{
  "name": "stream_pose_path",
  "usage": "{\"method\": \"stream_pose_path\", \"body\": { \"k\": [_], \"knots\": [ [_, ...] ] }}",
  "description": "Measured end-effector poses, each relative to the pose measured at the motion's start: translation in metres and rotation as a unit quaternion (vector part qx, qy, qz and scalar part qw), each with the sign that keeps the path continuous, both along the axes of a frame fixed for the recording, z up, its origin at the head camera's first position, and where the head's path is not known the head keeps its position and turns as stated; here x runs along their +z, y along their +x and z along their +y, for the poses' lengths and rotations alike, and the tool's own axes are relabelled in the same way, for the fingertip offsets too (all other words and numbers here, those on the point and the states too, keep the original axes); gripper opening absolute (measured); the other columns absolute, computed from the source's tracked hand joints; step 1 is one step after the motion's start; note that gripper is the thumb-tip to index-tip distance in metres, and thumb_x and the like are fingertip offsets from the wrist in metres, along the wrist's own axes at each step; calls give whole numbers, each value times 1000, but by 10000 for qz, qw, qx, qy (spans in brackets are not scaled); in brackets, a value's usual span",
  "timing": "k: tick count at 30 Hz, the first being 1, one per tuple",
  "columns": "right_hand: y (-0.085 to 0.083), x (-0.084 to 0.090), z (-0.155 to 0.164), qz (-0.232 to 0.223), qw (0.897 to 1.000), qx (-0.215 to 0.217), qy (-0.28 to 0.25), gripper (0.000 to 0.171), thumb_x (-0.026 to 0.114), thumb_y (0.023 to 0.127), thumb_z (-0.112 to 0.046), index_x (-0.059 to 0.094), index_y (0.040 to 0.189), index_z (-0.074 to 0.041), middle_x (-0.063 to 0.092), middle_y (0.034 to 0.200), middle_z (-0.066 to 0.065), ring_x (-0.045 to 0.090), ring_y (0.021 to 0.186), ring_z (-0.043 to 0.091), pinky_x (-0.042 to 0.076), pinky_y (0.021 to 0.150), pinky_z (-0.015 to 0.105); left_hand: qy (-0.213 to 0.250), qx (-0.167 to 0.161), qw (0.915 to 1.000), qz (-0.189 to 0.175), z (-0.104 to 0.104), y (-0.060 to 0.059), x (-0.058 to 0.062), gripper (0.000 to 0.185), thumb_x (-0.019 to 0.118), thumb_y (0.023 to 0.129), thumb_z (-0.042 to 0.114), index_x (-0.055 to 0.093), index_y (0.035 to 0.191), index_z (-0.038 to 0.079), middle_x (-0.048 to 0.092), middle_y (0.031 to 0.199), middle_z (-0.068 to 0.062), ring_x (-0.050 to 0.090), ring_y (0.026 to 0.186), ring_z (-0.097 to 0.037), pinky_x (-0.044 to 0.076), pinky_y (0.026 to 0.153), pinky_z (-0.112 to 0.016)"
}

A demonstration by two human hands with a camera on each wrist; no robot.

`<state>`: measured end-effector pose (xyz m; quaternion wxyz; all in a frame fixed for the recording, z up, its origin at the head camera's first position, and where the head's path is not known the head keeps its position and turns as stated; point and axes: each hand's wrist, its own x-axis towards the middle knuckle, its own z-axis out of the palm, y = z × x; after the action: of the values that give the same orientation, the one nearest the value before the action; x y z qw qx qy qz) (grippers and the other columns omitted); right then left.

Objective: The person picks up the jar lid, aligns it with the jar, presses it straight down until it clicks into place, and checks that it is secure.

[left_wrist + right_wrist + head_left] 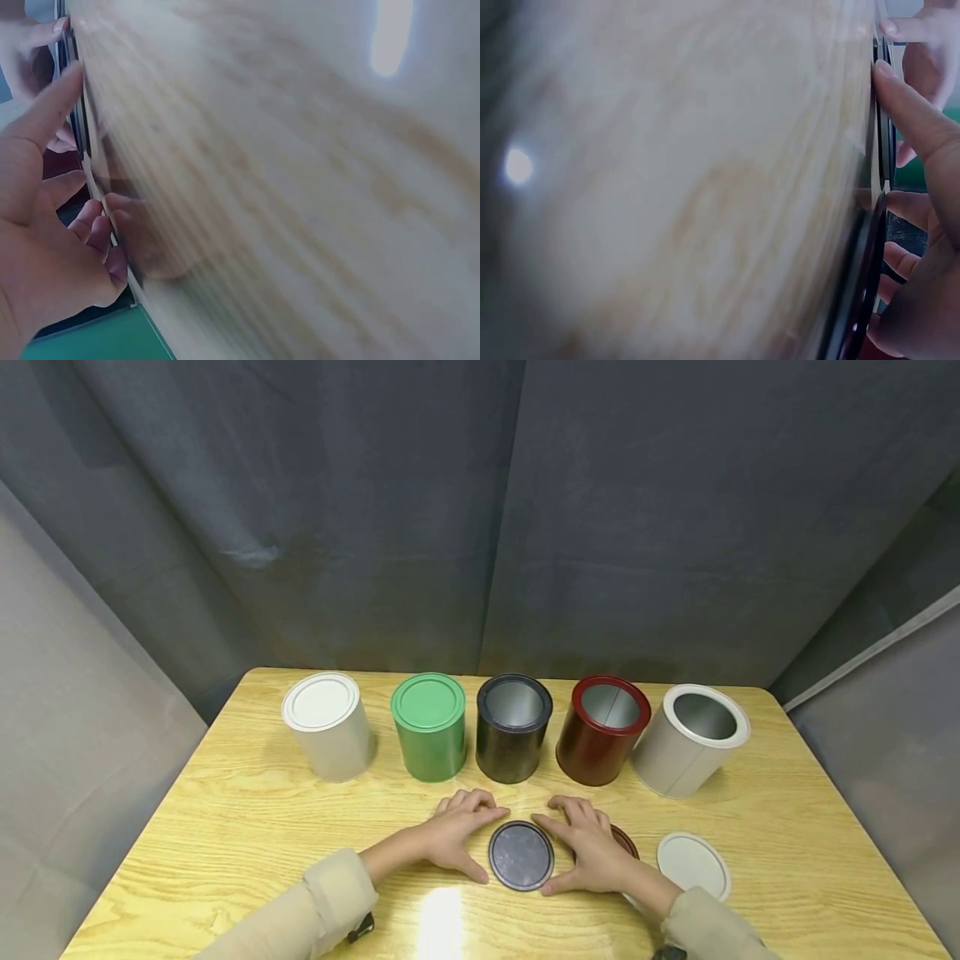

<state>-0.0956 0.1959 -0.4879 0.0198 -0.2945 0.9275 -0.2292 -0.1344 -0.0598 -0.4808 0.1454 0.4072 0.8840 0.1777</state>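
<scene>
A round black lid lies flat on the table between my two hands. My left hand is at its left side, fingers spread, with a small gap between the thumb and the rim. On the other side, my right hand has its thumb and index finger close against the rim; whether they touch it I cannot tell. Beneath and behind the right hand lies a dark red lid, mostly hidden. An uncovered black can stands just beyond the hands.
Along the back stand a white can and a green can, both lidded, then an uncovered dark red can and an uncovered white can. A white lid lies at the right, another pale edge partly hidden under the right wrist.
</scene>
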Motion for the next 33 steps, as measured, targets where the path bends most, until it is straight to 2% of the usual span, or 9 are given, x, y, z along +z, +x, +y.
{"method": "stream_pose_path", "body": {
  "k": [7,16,22,33],
  "knots": [
    [0,0,0,-53,10000,-61,21,84,77,56,-58,57,125,-14,40,127,15,31,117,32,25,86,56,-200,21,9991,373,3,1,-3,84,76,63,52,45,135,23,35,127,1,32,107,-15,27,82,-29],
    [0,0,-1,-92,9999,-53,-45,82,76,57,-58,58,124,-15,40,126,15,31,116,32,25,84,56,-385,81,9977,558,7,5,1,79,71,67,55,46,135,23,39,126,0,34,105,-15,30,83,-30],
    [0,0,-2,-104,9998,-61,-127,82,77,56,-55,58,124,-13,41,126,14,31,115,32,26,83,54,-515,-6,9962,696,8,5,3,79,68,69,56,45,136,21,38,127,-2,35,108,-16,30,83,-31],
    [-1,3,-2,-252,9994,-80,-221,82,79,55,-52,58,124,-13,42,126,14,32,115,31,28,82,51,-464,-6,9973,576,7,5,6,78,67,71,54,43,137,20,39,128,-3,34,109,-16,31,86,-33]
  ]
}}
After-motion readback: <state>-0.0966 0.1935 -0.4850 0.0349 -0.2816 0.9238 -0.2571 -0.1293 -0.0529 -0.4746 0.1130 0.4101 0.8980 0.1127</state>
